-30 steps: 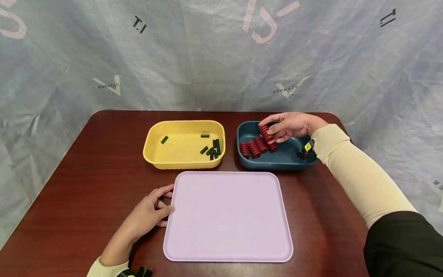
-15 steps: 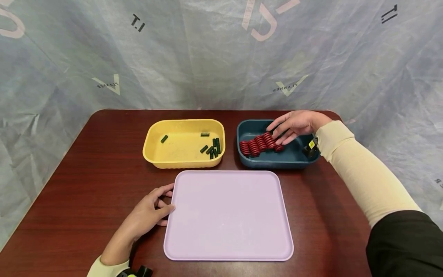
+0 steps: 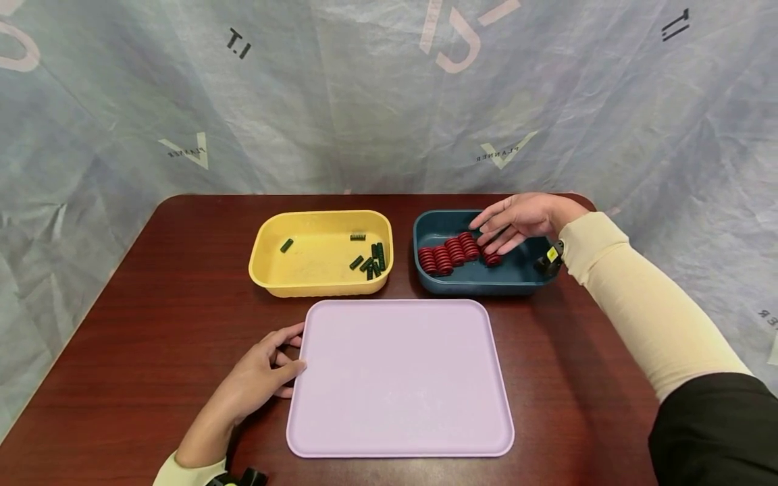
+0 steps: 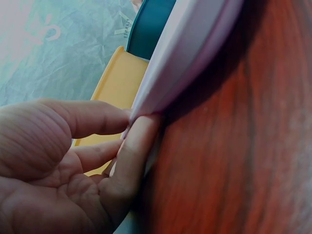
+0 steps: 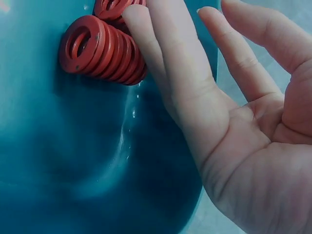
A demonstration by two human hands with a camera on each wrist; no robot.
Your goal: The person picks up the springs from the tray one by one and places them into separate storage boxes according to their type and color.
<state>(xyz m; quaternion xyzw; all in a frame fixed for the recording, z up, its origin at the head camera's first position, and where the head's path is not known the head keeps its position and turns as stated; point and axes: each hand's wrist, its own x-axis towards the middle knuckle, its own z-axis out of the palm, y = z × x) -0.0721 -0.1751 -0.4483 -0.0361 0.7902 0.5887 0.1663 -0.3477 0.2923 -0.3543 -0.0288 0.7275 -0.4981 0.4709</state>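
My left hand (image 3: 258, 371) is at the left edge of the lilac tray (image 3: 401, 378), its rim pinched between thumb and fingers. In the left wrist view the thumb and a finger (image 4: 139, 146) meet at the tray's edge. Over the blue bin (image 3: 486, 289), my right hand (image 3: 519, 219) hovers with fingers spread and fairly straight, holding nothing. Several red coil springs (image 3: 456, 251) lie in a row in that bin, below and left of the fingers. Close up, the right wrist view has one red spring (image 5: 105, 51) right beside the fingertips.
To the left of the blue bin stands a yellow bin (image 3: 298, 287) with several small dark green springs (image 3: 373, 260), mostly at its right end. Both bins sit behind the tray on a reddish-brown table (image 3: 152, 324). A grey printed sheet (image 3: 377, 101) hangs behind.
The right hand has released the red spring it held above the others, and its fingers have spread and shifted slightly right. The left hand and tray stay put.
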